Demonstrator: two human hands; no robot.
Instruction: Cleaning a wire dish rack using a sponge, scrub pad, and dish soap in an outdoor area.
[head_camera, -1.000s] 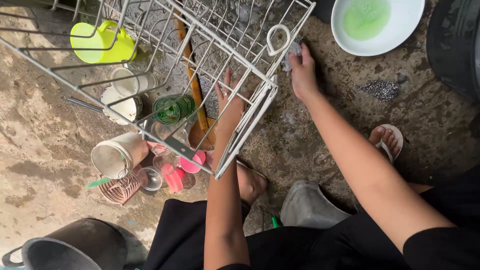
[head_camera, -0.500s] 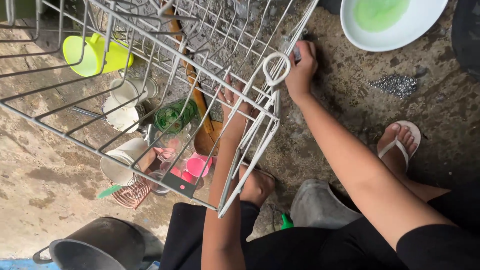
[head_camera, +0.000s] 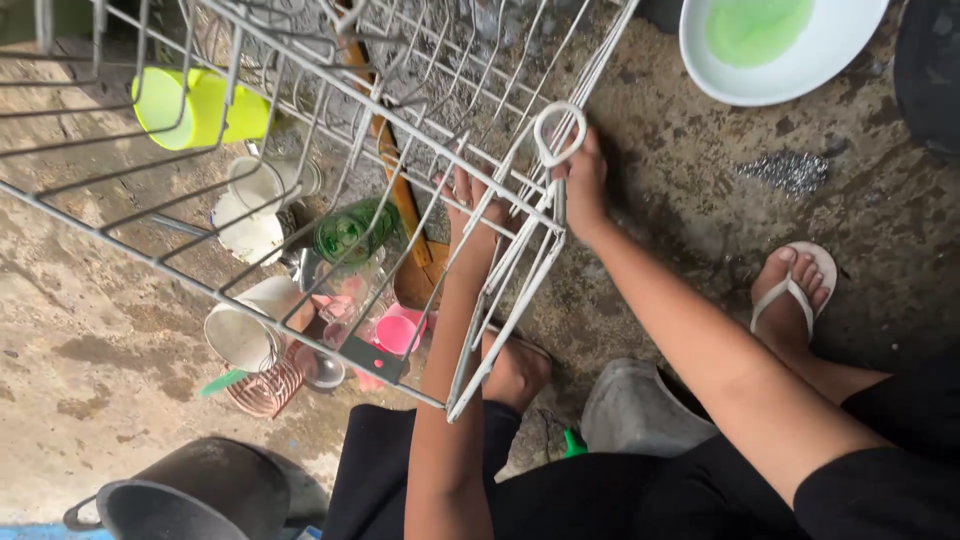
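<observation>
A white wire dish rack (head_camera: 300, 130) is tilted up over the wet concrete floor. My left hand (head_camera: 470, 205) reaches inside the rack and grips its wires near the near corner. My right hand (head_camera: 585, 180) is closed against the outside of the rack just below its oval wire loop (head_camera: 558, 135); whether a scrub pad is in it is hidden. Below the rack lie cups and glasses: a yellow-green cup (head_camera: 195, 105), white mugs (head_camera: 245, 225), a green glass (head_camera: 345, 230) and pink cups (head_camera: 397, 332).
A white bowl of green liquid (head_camera: 775, 45) sits at top right, with a steel scouring pad (head_camera: 790, 170) below it. A dark pot (head_camera: 180, 495) stands at bottom left, a grey container (head_camera: 630, 410) by my knees. My sandalled foot (head_camera: 795, 295) rests at right.
My right hand has slid down along the rack edge, from above the wire loop to just beneath it. The rack has tipped slightly, and the view has shifted a little.
</observation>
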